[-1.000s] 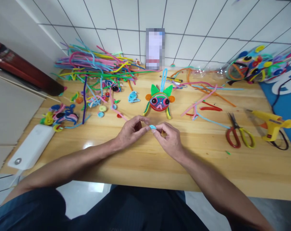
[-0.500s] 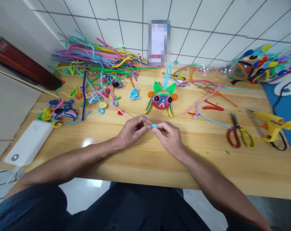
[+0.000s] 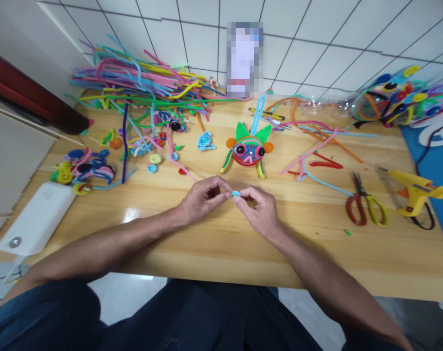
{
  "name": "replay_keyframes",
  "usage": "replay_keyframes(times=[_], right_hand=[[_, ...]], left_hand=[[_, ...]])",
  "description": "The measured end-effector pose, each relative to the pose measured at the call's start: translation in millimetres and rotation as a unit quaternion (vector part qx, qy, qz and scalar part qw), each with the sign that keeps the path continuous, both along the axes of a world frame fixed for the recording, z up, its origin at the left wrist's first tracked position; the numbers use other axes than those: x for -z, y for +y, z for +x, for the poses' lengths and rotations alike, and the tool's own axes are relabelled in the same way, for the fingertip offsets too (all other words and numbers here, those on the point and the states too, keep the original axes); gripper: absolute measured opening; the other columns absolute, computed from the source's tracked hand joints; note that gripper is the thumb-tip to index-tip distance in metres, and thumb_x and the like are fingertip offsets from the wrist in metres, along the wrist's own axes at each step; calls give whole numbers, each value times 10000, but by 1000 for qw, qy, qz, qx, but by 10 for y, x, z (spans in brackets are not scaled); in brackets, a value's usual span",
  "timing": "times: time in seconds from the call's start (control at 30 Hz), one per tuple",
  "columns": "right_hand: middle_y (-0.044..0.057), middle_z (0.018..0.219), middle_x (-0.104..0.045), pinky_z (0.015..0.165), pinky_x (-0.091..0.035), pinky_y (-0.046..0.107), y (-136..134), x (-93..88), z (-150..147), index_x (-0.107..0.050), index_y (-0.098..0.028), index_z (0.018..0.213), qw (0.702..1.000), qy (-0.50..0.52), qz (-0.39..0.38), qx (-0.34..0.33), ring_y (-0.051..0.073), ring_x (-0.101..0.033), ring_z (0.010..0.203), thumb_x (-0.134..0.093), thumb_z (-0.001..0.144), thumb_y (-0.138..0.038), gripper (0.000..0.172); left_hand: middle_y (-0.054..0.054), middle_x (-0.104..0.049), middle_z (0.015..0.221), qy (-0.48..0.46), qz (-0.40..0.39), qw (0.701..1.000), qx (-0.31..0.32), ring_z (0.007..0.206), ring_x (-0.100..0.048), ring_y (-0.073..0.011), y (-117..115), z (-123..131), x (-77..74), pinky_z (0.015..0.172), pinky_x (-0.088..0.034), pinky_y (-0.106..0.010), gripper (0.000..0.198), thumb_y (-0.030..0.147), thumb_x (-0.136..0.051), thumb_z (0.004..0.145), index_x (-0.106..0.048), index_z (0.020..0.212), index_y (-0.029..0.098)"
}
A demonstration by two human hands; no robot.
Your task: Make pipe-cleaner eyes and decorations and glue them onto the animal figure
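Observation:
Between the fingertips of both hands is a small light-blue pipe cleaner coil (image 3: 236, 193). My left hand (image 3: 206, 197) pinches it from the left with thumb and forefinger. From the right, my right hand (image 3: 258, 207) grips it the same way, the other fingers curled in. Just beyond the hands lies a pipe cleaner figure (image 3: 248, 152) with green pointed ears, orange discs at its sides, dark round eyes and a blue loop on top. A crumpled blue pipe cleaner bundle (image 3: 205, 141) rests to its left.
Pipe cleaners (image 3: 133, 80) pile up at the back left. Scissors (image 3: 364, 200) and a yellow glue gun (image 3: 413, 192) lie on the right. A white power bank (image 3: 38, 217) sits at the left edge. A phone (image 3: 243, 61) leans on the tiled wall.
The hands keep the same pinch on the blue coil, with hardly any movement. The view has shifted slightly.

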State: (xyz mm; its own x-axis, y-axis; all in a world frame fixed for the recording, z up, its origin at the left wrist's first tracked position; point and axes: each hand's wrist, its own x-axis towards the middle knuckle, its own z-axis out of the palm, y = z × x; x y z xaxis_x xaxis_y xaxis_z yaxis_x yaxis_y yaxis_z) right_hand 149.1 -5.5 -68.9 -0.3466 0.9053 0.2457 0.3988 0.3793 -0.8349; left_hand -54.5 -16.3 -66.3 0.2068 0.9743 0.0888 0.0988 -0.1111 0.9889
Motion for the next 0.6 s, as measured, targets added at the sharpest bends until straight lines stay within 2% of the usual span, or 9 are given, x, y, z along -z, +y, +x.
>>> replay_keyframes(times=[0.27, 0.6], right_hand=[[-24, 682, -658, 635, -446, 287, 5, -2, -3, -650, -223, 756, 1000, 4, -5, -5, 129, -559, 625, -666, 935, -277, 188], [-19, 693, -666, 639, -460, 300, -2, -8, -2, -661, -233, 780, 1000, -16, 21, -9, 135, -563, 623, -667, 943, -271, 168]], left_hand=[[-41, -639, 749, 10, 1, 1000, 11, 688, -551, -139, 4, -21, 37, 616, -421, -251, 294, 438, -705, 939, -733, 914, 147], [3, -577, 684, -21, -57, 998, 19, 600, -434, -105, 12, -25, -15, 560, -335, -243, 314, 458, -732, 913, -731, 897, 144]])
